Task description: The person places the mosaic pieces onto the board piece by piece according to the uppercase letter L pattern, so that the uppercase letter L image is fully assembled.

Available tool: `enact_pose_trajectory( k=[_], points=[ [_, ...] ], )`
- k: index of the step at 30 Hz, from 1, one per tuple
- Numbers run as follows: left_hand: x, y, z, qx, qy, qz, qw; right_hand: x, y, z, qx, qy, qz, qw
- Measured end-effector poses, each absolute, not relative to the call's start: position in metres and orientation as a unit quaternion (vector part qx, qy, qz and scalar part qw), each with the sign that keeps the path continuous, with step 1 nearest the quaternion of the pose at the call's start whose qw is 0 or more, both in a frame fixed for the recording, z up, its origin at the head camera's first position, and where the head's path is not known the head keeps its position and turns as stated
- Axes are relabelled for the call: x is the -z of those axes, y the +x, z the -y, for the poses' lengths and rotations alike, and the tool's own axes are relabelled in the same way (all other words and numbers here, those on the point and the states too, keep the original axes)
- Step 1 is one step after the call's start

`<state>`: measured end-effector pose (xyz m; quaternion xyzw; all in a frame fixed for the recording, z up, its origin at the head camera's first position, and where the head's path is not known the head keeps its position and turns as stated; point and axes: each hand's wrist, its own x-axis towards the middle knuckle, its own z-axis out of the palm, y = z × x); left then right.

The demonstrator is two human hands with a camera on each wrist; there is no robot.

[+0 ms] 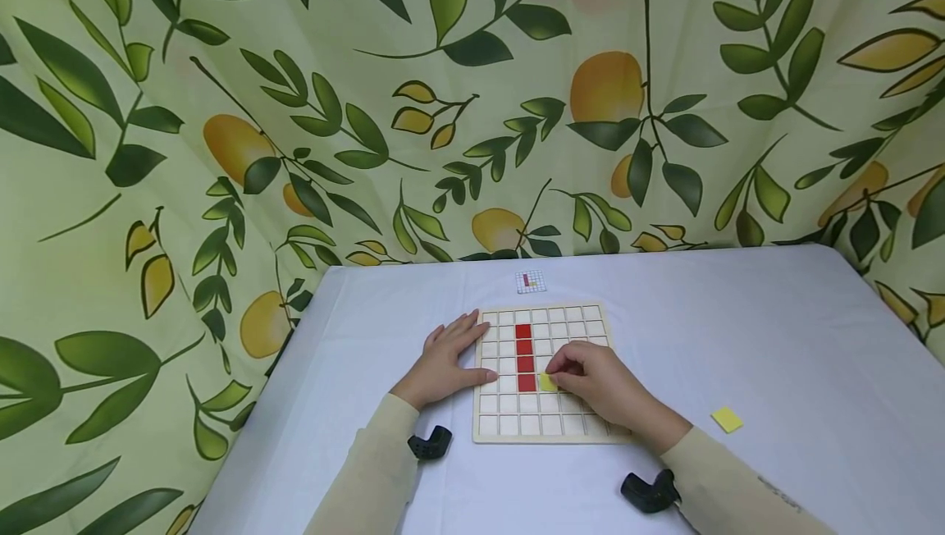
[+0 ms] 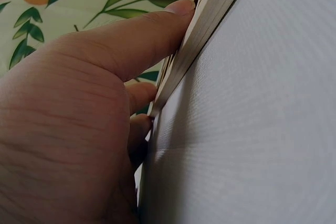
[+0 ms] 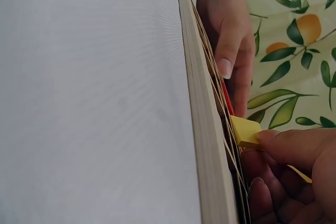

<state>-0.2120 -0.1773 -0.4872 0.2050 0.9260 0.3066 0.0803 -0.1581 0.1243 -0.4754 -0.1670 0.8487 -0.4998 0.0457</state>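
Note:
A light wooden grid board lies on the table, with a column of several red square tiles set in its cells. My right hand pinches a yellow square tile between thumb and fingers, just right of the lowest red tile. In the right wrist view the yellow tile is tilted at the board's surface; whether it sits in a cell I cannot tell. My left hand rests on the board's left edge, fingers spread, its thumb lying over the rim.
A small pattern card with a coloured grid lies beyond the board. Another yellow tile lies on the white cloth at the right. A leaf-patterned curtain hangs behind. Black wrist devices sit at both forearms.

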Motion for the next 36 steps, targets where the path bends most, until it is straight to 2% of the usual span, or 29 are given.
enact_pose_trajectory(
  k=[36],
  points=[
    [0.4893,-0.2134,0.1751,-0.299,0.195,-0.931,0.078,0.4762,-0.1561,-0.1231,0.440,-0.208,-0.872,0.053]
  ],
)
